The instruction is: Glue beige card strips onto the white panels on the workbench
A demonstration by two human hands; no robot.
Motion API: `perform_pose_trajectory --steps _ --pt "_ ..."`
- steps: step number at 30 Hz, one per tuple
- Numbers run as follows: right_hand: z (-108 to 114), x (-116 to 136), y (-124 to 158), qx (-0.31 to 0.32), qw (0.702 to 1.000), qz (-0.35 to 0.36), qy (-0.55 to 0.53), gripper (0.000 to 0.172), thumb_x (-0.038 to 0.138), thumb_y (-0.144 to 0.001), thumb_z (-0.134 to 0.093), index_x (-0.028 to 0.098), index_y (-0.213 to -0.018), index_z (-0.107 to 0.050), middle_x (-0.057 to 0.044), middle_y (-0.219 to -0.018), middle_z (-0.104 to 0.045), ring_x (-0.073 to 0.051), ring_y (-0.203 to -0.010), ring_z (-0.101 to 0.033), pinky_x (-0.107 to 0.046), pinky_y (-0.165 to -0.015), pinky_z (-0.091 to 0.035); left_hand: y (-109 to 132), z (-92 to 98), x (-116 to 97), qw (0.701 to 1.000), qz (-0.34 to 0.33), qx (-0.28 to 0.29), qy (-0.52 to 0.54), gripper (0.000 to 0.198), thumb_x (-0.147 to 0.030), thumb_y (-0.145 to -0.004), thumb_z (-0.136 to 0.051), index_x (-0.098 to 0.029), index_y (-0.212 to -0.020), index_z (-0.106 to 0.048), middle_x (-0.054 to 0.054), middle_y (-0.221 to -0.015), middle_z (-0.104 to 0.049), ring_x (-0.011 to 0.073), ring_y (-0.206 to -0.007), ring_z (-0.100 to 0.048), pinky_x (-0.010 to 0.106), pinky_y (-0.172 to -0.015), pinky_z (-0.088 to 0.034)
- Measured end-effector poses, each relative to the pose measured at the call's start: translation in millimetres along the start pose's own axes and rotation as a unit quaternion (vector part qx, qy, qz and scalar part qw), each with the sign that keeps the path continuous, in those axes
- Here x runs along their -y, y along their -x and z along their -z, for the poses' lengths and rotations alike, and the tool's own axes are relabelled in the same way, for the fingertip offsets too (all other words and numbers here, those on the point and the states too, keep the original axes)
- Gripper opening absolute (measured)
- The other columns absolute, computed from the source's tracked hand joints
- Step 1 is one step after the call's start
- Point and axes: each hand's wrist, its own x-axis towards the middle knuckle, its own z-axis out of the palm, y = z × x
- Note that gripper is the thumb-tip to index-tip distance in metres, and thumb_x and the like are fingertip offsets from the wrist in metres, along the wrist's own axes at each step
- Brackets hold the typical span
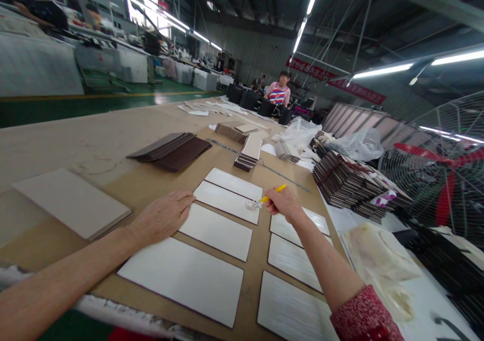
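My right hand (280, 201) is closed around the yellow handle of a small brush (275, 188). The brush's whitish bristles touch the right end of a white rectangular panel (227, 200) in the left column. My left hand (170, 212) lies with fingers stretched out at the left ends of the panels, fingertips on the edge of the one being brushed. Nearer me in that column are a white panel (215, 232) and a larger one (185, 280). Under my right forearm, panels with wet-looking streaks (291, 300) form a second column, partly hidden by the arm.
Grey boards (71, 200) lie at left, dark brown boards (174, 152) behind them. Stacked strips (249, 149) stand ahead. At right are a tall stack of dark-edged pieces (340, 182), a glue-stained container (378, 255) and a large fan (446, 164). A person (279, 91) sits beyond the table.
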Motion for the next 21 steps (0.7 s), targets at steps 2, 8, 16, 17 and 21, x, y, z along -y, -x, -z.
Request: perform_pose_trajectory --steps 2,8,16,17,21 --pt "5.9 -5.0 0.8 -0.007 1.0 -0.003 0.002 0.026 0.04 -0.101 -0.062 0.014 -0.1 -0.066 0.0 -0.083 -0.066 -0.01 -0.061 -0.062 -0.024 -0.056 -0.054 -0.3 0.2 -0.5 1.0 0.003 0.001 -0.002 0.034 -0.024 -0.101 -0.038 -0.013 -0.121 -0.064 0.014 -0.123 -0.065 0.0283 -0.116 -0.06 0.046 -0.106 -0.048" --pt "21.0 -0.9 9.0 -0.032 0.999 0.03 0.003 0.028 0.038 -0.1 -0.062 0.014 -0.085 -0.063 0.004 -0.066 -0.062 -0.008 -0.048 -0.057 -0.021 -0.048 -0.05 -1.1 4.1 -4.1 1.0 0.003 -0.001 0.003 0.035 -0.02 -0.1 -0.038 -0.011 -0.121 -0.064 0.015 -0.123 -0.065 0.0285 -0.116 -0.06 0.047 -0.106 -0.048" --pt "3.2 39.6 21.0 -0.038 0.99 0.12 0.068 0.014 0.026 -0.091 -0.052 0.018 -0.087 -0.063 0.002 -0.062 -0.066 -0.011 -0.046 -0.06 -0.019 -0.046 -0.046 -1.1 6.8 -5.0 1.0 0.015 0.007 0.007 0.033 -0.02 -0.101 -0.036 -0.013 -0.118 -0.064 0.014 -0.119 -0.064 0.0263 -0.112 -0.06 0.045 -0.103 -0.05" --pt "1.8 42.5 21.8 -0.038 0.987 0.123 0.094 0.013 0.025 -0.089 -0.054 0.018 -0.085 -0.064 0.002 -0.06 -0.065 -0.011 -0.045 -0.06 -0.019 -0.046 -0.045 -1.1 6.2 -4.2 1.0 0.015 0.008 0.008 0.032 -0.021 -0.101 -0.037 -0.013 -0.117 -0.063 0.013 -0.119 -0.064 0.0261 -0.112 -0.06 0.045 -0.103 -0.05" --pt "1.1 48.8 24.6 -0.045 0.97 0.132 0.201 0.013 0.022 -0.085 -0.056 0.018 -0.079 -0.067 0.001 -0.055 -0.063 -0.012 -0.045 -0.059 -0.022 -0.05 -0.04 -1.4 4.9 -2.6 1.0 0.015 0.011 0.009 0.03 -0.02 -0.1 -0.039 -0.015 -0.117 -0.063 0.013 -0.118 -0.064 0.0263 -0.113 -0.06 0.044 -0.103 -0.049"
